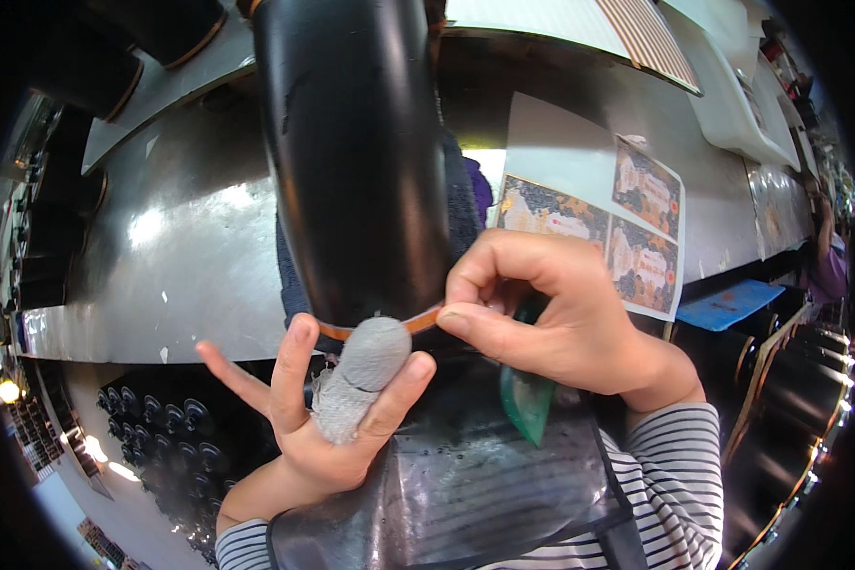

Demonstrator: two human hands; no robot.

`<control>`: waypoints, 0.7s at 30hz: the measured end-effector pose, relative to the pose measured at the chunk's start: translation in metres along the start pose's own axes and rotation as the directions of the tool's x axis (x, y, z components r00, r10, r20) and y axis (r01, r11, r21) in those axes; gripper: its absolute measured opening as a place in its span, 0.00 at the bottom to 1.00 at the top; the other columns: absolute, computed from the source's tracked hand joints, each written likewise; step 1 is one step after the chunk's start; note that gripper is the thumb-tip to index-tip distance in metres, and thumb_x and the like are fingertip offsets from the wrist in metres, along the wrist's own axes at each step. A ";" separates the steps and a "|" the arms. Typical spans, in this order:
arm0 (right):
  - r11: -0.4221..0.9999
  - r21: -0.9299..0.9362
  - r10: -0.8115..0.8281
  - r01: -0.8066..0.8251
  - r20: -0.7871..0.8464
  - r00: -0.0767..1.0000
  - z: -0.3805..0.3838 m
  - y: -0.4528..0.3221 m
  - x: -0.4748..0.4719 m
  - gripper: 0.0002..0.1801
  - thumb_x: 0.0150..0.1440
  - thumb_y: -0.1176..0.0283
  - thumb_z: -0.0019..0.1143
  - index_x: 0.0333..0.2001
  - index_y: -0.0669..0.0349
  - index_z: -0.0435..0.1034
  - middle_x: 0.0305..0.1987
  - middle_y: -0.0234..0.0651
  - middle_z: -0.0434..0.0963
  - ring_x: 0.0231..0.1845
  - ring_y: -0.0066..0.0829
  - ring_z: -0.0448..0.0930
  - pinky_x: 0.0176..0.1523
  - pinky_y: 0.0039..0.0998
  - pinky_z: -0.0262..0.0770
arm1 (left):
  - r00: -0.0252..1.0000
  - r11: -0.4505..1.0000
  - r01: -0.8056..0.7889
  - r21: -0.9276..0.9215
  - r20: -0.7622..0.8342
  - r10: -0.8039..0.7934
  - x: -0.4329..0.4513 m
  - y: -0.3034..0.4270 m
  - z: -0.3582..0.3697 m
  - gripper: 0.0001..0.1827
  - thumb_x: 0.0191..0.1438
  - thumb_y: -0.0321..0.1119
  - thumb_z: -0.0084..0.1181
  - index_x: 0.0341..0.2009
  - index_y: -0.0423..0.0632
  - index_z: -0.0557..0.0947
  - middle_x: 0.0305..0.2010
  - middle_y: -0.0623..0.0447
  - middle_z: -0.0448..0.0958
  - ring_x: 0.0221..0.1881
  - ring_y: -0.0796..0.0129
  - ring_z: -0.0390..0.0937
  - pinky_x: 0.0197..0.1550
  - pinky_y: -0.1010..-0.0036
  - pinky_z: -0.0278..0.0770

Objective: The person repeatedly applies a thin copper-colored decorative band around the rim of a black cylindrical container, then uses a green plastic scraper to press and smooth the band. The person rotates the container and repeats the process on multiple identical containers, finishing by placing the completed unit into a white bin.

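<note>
A large black cylinder lies lengthwise before me, with an orange band around its near end and a pale line along the band's edge. My left hand has spread fingers. Its middle finger wears a grey fabric finger sleeve with a frayed edge, and that fingertip rests against the band. At the band's right side, my right hand has its thumb and forefinger pinched together at the rim; whether they grip the band's end is unclear. A green translucent plastic piece is held by its curled fingers, its pointed end hanging below.
Dark cloth lies under the cylinder on a metal table. Printed sheets lie to the right. More black cylinders stand at right and upper left. A blue board is at right; a person's purple sleeve shows far right.
</note>
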State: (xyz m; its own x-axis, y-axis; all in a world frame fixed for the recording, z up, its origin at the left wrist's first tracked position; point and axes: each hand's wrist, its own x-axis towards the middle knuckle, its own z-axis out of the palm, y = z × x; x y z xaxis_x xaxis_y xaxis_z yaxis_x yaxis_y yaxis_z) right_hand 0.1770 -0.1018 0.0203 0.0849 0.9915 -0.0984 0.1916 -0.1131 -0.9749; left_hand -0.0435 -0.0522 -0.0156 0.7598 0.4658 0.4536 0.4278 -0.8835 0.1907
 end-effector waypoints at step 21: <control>0.344 -0.744 -0.782 0.573 0.111 0.613 0.008 0.046 -0.013 0.32 0.32 0.75 0.54 0.49 0.62 0.75 0.16 0.22 0.57 0.16 0.16 0.62 0.16 0.18 0.57 | 0.865 0.218 0.410 -0.886 0.302 -0.401 0.069 0.007 -0.008 0.45 0.54 0.17 0.45 0.69 0.43 0.34 0.70 0.41 0.48 0.63 0.60 0.61 0.61 0.69 0.64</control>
State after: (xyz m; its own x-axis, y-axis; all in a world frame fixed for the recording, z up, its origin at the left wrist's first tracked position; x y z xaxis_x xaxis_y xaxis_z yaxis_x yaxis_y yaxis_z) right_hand 0.1774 -0.1190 -0.0247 -0.2061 0.7038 0.6798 0.8418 0.4817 -0.2434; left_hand 0.0081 -0.0262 0.0236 0.6335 0.7719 0.0533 -0.0294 -0.0449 0.9986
